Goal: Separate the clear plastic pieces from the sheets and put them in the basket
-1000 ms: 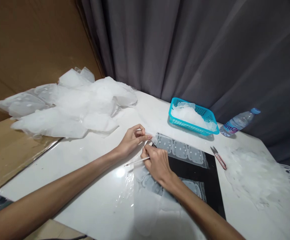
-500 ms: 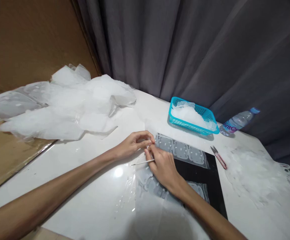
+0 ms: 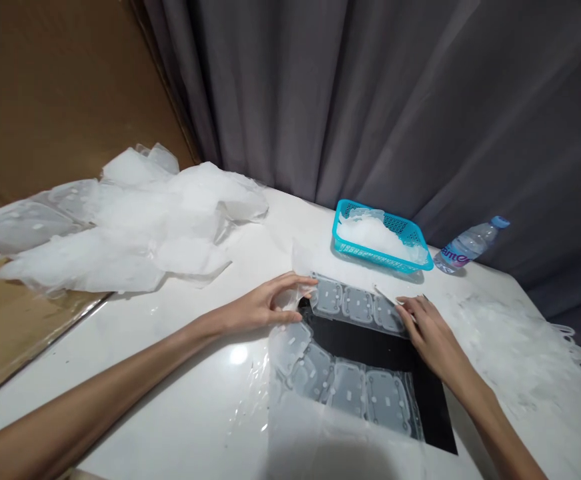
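My left hand [image 3: 257, 307] lies at the left end of a clear plastic sheet with rounded, dotted panels [image 3: 357, 303], its thumb and fingers apart around a crumpled edge of film. My right hand [image 3: 430, 333] is over the sheet's upper right corner. Between its fingers is a thin white stick [image 3: 385, 295] pointing up and left. The small pink-handled thread snips are hidden under this hand, except perhaps for a dark tip. The sheet curves round on the left into a lower row of panels [image 3: 347, 390], over a black mat [image 3: 365, 343].
A blue basket [image 3: 380, 259] with white film pieces stands at the back, beside a water bottle [image 3: 467, 247]. On the left is a heap of white plastic sheets [image 3: 170, 213]. Clear scraps [image 3: 515, 350] lie on the right. A grey curtain [image 3: 290, 93] hangs behind the table.
My hands have parted. The right one has moved right with the stick, over where the snips lay, uncovering the lower panels. The left fingers have spread apart.
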`<state>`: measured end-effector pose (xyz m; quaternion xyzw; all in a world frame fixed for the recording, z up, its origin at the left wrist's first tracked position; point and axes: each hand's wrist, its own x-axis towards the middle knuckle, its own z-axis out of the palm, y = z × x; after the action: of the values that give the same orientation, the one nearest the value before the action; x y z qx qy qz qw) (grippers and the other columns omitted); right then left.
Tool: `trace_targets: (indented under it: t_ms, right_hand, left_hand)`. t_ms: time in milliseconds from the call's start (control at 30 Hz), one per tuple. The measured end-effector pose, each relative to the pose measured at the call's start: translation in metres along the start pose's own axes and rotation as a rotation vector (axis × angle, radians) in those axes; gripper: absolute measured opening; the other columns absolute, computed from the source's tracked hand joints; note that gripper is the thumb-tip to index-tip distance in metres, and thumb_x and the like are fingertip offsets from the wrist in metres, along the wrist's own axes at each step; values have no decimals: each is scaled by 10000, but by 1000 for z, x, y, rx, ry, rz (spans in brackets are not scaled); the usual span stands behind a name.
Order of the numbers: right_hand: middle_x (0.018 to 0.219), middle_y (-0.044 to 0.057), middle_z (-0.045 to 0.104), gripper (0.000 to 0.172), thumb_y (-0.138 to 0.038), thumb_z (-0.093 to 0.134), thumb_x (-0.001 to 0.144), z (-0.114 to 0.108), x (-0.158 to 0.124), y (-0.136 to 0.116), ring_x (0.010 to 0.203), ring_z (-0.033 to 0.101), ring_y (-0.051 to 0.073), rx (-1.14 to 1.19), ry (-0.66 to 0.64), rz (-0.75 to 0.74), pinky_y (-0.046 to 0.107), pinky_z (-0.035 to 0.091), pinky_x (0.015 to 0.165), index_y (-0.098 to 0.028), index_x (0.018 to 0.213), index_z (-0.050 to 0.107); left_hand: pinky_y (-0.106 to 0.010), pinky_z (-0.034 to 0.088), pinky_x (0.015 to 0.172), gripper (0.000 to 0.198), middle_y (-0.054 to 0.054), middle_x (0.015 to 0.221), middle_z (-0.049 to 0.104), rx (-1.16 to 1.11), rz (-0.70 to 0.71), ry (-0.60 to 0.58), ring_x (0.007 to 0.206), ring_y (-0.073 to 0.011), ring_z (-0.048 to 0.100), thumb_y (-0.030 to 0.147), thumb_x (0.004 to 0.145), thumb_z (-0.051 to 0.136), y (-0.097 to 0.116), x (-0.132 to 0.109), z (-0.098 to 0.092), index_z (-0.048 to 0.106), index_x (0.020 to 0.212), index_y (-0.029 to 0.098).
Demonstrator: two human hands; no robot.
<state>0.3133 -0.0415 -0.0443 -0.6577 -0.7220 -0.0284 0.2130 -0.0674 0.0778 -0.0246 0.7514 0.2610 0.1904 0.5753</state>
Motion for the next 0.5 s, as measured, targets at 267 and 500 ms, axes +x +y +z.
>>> trace_targets:
  t_ms: [267,500]
  right_hand:
    - [1027,157,697,615,-619,280,1078,-5,-28,72,950,665,325,-402,69,168,413,517,762,-159,1140,684]
    - [871,98,669,281,-249,473,1056,2,-19,49,794,649,237,-694,-13,191,304,292,546,-144,946,710]
  left_hand:
    - [-269,539,756,622,-113,1595,459,-5,22,-9,1289,-312,559,412,966,740,2,-2,2,508,1540,353]
    - [-339,561,841,631,-128,1615,453,-15,5,-2,1323,-341,551,433,948,754,5,-4,2,531,1530,331]
